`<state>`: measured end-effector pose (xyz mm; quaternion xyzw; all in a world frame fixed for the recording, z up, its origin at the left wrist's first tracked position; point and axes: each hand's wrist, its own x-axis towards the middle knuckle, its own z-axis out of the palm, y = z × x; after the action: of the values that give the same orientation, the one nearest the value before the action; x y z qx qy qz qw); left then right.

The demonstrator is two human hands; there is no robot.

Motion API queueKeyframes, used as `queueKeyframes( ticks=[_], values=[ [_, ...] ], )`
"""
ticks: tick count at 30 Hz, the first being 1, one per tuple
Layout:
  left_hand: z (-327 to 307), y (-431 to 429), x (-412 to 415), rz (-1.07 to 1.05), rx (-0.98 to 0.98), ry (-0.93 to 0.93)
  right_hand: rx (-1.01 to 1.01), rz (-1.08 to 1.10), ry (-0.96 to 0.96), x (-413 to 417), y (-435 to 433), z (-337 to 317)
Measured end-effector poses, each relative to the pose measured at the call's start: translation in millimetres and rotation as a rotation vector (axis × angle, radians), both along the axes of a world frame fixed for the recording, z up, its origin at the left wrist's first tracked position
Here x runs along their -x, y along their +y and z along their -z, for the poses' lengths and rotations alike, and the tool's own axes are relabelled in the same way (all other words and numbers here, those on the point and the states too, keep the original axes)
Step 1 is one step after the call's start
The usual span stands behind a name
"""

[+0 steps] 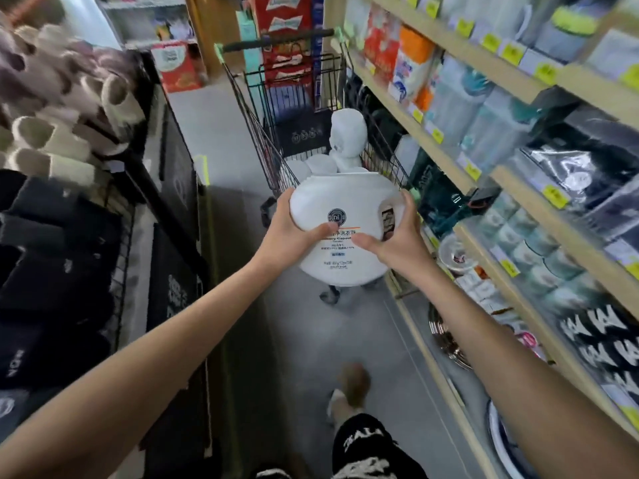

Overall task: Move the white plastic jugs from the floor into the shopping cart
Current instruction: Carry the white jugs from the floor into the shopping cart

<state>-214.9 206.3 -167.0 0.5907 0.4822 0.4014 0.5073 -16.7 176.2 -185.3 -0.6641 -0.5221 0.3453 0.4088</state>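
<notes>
One white jug [342,198] is clasped, fingers curled, by left grip [294,233] and right grip [401,236] before the shopping cart [262,140].

White jug [340,209] with dark round emblem, black wire cart [273,160], yellow shelf tags [511,52]

- Both arms are stretched out, bare forearms coming in from the lower corners and meeting mid-frame.
- Left hand [294,233] cups the left side of the white jug [342,195], thumb across the front label.
- Right hand [397,236] grips the right side, fingers [407,203] curled round the edge, thumb pointing inward.
- Bottom centre: one leg in black shorts, blurry foot ahead.
</notes>
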Motion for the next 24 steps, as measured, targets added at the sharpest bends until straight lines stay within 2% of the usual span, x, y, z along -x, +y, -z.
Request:
queueKeyframes(
  ticks=[9,15,24],
  values=[
    [40.2,202.3,-69.2,0.132,0.087,0.120,0.099,0.121,0.091,-65.5,167.1,40.2],
    [56.7,323.7,-101.1,0.185,0.065,0.240,0.182,0.148,0.163,-96.8,278.4,61.9],
    [104.4,478.4,-135.3,0.413,0.112,0.305,0.264,0.295,0.219,-125.3,395.6,110.7]
  ],
)
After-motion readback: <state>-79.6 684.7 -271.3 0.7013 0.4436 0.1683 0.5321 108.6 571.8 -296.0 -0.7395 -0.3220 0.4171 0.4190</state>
